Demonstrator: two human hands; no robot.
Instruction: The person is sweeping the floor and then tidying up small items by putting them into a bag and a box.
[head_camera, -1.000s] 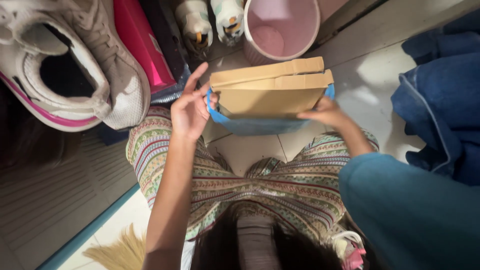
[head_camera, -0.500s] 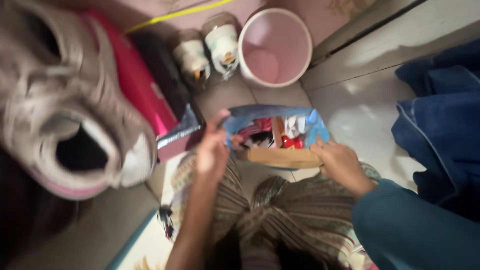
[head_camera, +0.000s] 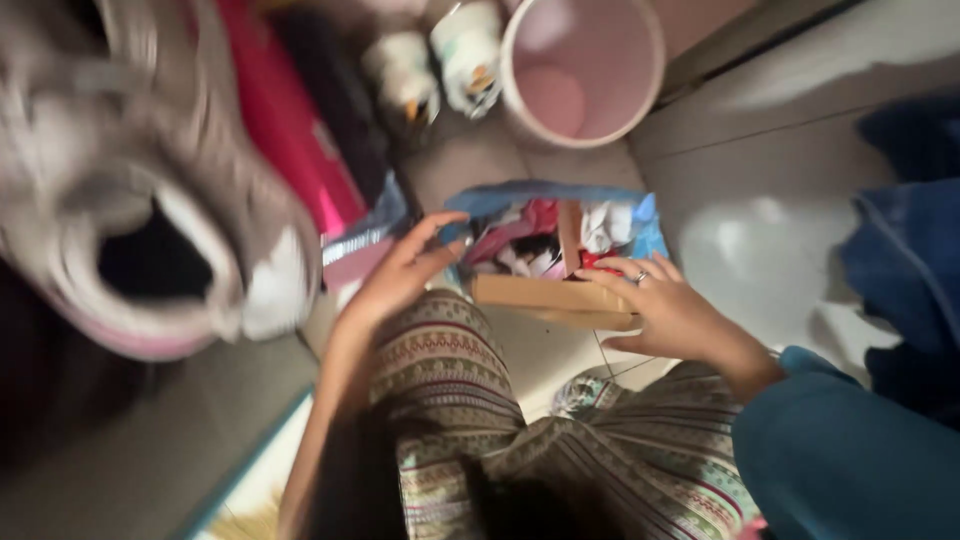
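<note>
A soft blue plastic bag (head_camera: 545, 200) sits open on the pale floor, just in front of the person's knees. Its mouth faces up, and it is stuffed with red, white and dark bits. A flat brown cardboard piece (head_camera: 550, 295) leans along the near side of the bag, lying long ways, touching it.

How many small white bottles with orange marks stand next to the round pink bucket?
2. One small white bottle stands right beside the round pink bucket, the other small white bottle just left of the first. Blur may hide more.
</note>
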